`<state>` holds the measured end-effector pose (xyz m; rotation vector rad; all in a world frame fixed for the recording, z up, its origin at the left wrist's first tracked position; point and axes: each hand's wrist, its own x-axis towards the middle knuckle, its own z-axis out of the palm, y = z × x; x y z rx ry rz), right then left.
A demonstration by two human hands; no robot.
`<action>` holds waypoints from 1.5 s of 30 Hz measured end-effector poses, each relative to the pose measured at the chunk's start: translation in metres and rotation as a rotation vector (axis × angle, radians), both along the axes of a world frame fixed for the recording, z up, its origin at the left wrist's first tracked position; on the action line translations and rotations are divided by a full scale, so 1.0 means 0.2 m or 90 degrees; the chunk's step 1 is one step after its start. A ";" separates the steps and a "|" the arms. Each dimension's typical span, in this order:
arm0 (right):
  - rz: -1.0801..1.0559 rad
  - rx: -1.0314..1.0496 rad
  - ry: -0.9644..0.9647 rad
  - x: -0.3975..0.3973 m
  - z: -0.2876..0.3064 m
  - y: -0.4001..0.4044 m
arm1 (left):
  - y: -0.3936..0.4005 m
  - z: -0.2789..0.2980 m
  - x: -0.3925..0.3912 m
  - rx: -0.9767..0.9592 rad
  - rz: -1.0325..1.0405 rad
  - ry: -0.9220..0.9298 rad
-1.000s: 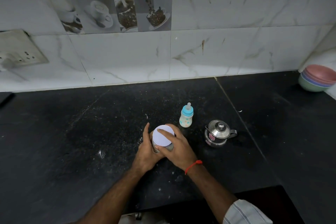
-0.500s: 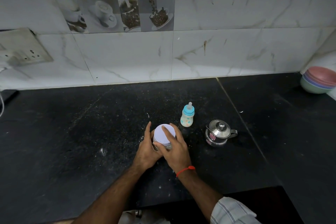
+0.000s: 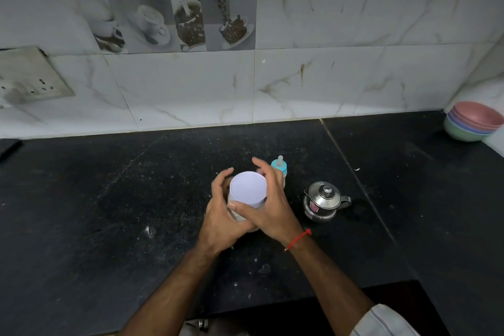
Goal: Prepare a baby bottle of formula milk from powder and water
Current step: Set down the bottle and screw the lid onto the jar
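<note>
Standing on the black stone counter [image 3: 109,213], near its front edge and roughly at its middle: one jar [image 3: 246,199] with a pale lilac lid [image 3: 247,188], its body mostly hidden by the hands, only a glimpse of clear wall low down showing. The contents cannot be made out.

Left hand [image 3: 221,215]: wrapped around the jar's left side and lower body, fingers curled close against it, fingertips reaching up beside the lid's left rim. Firm hold on the jar.

Right hand [image 3: 268,204]: cupped over the lid's right side, thumb pressed across the front just under the rim, fingers arched around the far edge. The forefinger lifts a little clear at the back. Grip is on the lid. A red thread [image 3: 298,239] circles this wrist; a striped pale sleeve [image 3: 381,322] shows at the lower edge.

Baby bottle [image 3: 279,168]: upright, just behind the right hand and partly covered by it; blue collar and clear teat visible, cap on.

Steel kettle [image 3: 323,200]: small, lidded, with knob and side handle, standing to the right of the jar, near but not touching the hands.

Stack of pastel bowls [image 3: 474,123]: far right corner, against the wall, well apart from the rest.

Wall: marbled white tile, a panel of coffee-cup pictures [image 3: 174,16], and a switch plate [image 3: 30,76] at left.
</note>
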<state>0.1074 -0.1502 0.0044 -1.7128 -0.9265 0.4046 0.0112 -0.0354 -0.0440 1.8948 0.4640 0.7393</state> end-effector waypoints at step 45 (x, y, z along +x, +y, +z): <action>0.048 -0.080 -0.573 0.12 0.22 -0.21 | 0.05 0.41 -0.04 0.086 -0.355 0.222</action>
